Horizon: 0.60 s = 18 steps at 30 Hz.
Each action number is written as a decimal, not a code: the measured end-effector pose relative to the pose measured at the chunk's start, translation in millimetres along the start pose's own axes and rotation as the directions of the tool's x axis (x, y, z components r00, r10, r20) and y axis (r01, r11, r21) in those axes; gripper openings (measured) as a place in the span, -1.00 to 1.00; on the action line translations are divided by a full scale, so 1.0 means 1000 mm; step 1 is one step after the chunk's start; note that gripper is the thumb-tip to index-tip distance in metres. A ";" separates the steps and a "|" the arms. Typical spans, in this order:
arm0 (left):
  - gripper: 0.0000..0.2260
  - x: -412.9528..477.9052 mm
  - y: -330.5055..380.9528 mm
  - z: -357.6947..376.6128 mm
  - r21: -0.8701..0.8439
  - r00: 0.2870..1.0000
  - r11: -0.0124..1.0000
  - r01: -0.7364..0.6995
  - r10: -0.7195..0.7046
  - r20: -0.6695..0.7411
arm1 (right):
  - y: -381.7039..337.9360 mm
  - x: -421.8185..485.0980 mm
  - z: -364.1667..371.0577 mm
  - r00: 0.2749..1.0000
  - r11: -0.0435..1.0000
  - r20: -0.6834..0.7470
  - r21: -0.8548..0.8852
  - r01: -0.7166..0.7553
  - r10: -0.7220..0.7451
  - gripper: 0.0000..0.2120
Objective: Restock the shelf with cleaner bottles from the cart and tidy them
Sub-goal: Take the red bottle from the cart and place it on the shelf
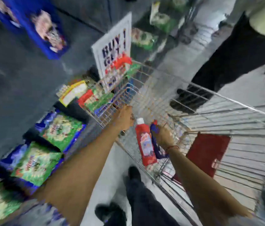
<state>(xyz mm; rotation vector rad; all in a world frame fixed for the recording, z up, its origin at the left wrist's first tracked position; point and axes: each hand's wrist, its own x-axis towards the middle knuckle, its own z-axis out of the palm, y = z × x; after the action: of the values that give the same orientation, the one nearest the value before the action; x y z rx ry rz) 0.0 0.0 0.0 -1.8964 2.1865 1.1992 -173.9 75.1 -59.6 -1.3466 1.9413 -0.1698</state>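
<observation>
Hands: left hand [124,118], fingers curled over the rim of the wire cart [226,124]; right hand [164,136], reaching into the cart at about 5 o'clock of the left, closed around a blue bottle [155,141], exact grip blurred. Red cleaner bottle [145,144], white cap, lying in the cart just at 9 o'clock of the blue one, touching or nearly so. Green packets [60,129] on low shelving at 8 o'clock of the cart; "BUY 1 GET" sign [113,46] at 12 o'clock.
</observation>
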 end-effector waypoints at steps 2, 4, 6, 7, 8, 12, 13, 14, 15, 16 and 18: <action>-0.66 0.024 0.000 0.027 -0.106 0.988 0.992 0.071 -0.055 0.142 | 0.026 0.010 0.018 0.977 0.993 0.186 -0.078 -0.091 0.104 -0.66; -0.66 0.043 -0.003 0.056 -0.140 0.964 0.971 0.191 -0.159 0.213 | 0.051 0.010 0.043 0.932 0.975 0.288 -0.105 -0.196 0.219 -0.61; -0.59 0.060 -0.006 0.086 -0.145 0.941 0.941 0.306 -0.276 0.197 | 0.065 0.010 0.066 0.913 0.965 0.313 -0.073 -0.250 0.260 -0.57; -0.56 0.068 -0.007 0.100 -0.160 0.923 0.915 0.371 -0.344 0.174 | 0.069 0.014 0.077 0.925 0.971 0.295 -0.060 -0.230 0.237 -0.55; -0.54 0.075 -0.009 0.112 -0.187 0.894 0.878 0.442 -0.413 0.176 | 0.070 0.017 0.086 0.942 0.980 0.271 -0.052 -0.193 0.200 -0.53; -0.60 0.099 -0.021 0.155 -0.467 0.788 0.636 0.614 -0.529 0.316 | 0.073 0.028 0.114 0.986 0.987 0.076 0.044 -0.152 0.149 -0.46; -0.61 0.103 -0.026 0.162 -0.519 0.771 0.576 0.631 -0.537 0.342 | 0.075 0.030 0.118 0.989 0.989 0.041 0.038 -0.142 0.141 -0.45; -0.62 0.106 -0.031 0.167 -0.555 0.755 0.524 0.647 -0.544 0.366 | 0.077 0.033 0.122 0.992 0.992 0.027 0.028 -0.121 0.121 -0.44; -0.64 0.108 -0.037 0.171 -0.575 0.736 0.476 0.665 -0.550 0.395 | 0.078 0.035 0.125 0.994 0.994 0.030 0.032 -0.107 0.106 -0.41; -0.67 0.111 -0.042 0.175 -0.581 0.717 0.441 0.684 -0.556 0.421 | 0.078 0.038 0.127 0.994 0.994 0.044 0.045 -0.103 0.101 -0.38; -0.72 0.114 -0.050 0.177 -0.580 0.704 0.415 0.701 -0.537 0.466 | 0.080 0.044 0.130 0.993 0.992 0.072 0.075 -0.102 0.096 -0.32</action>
<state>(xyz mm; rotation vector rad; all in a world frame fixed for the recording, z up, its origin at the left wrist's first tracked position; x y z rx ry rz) -68.8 1.2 -205.5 -2.3096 0.6594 2.0871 -157.8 111.1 -213.0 -1.1870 1.9192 -0.1484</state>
